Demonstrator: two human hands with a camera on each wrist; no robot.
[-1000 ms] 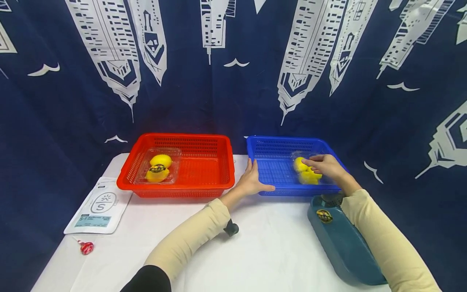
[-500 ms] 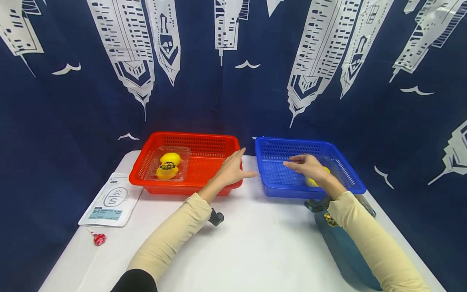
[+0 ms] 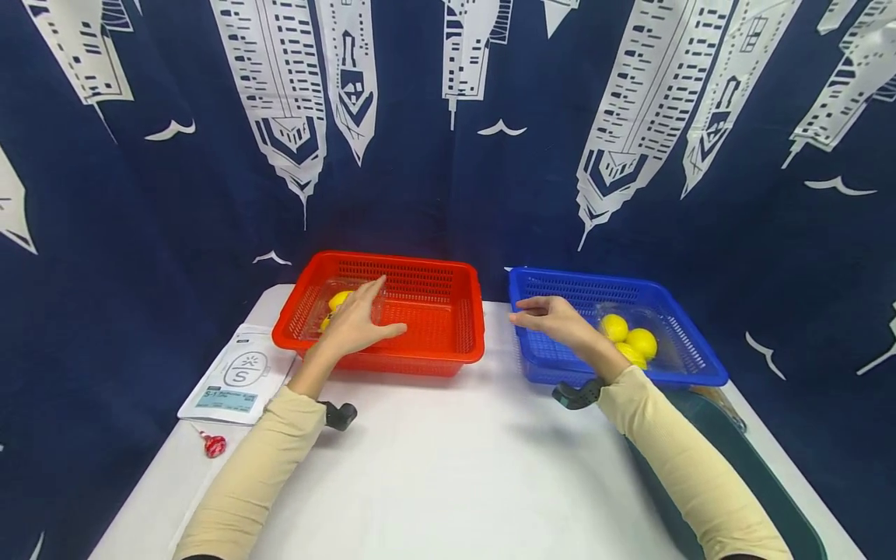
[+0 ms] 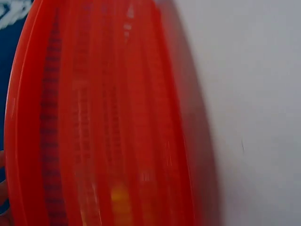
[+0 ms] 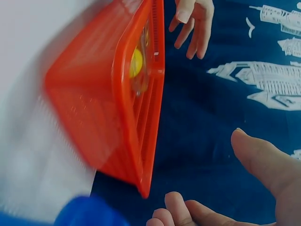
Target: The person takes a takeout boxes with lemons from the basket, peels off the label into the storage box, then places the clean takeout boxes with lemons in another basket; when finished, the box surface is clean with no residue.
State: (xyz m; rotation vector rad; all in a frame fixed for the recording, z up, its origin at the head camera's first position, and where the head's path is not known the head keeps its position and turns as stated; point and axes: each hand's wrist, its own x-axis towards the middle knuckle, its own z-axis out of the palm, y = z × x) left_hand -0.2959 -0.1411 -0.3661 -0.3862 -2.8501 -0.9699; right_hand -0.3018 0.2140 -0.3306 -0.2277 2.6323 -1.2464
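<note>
My left hand (image 3: 357, 323) is over the near left part of the red basket (image 3: 434, 358), fingers extended and thumb apart, holding nothing. It partly covers a clear plastic box (image 3: 315, 311) with yellow lemons (image 3: 340, 299) inside. My right hand (image 3: 556, 319) hovers over the left side of the blue basket (image 3: 630, 284), its fingers loosely bent around nothing. Several lemons (image 3: 642, 342) lie in another clear box (image 3: 668, 346) at that basket's right. In the right wrist view, both the left hand (image 5: 195, 26) and right hand (image 5: 277, 174) appear bare. The left wrist view is blurred.
A dark teal tub (image 3: 763, 482) stands at the right, partly under my right sleeve. On the left lie a white pouch (image 3: 245, 377) and a red-wrapped lollipop (image 3: 213, 445). A navy printed curtain (image 3: 420, 194) hangs behind the white table (image 3: 448, 467).
My left hand has gone left from the blue basket's rim to the red basket. My right hand has come away from the lemons, moving left. The head view has turned slightly left.
</note>
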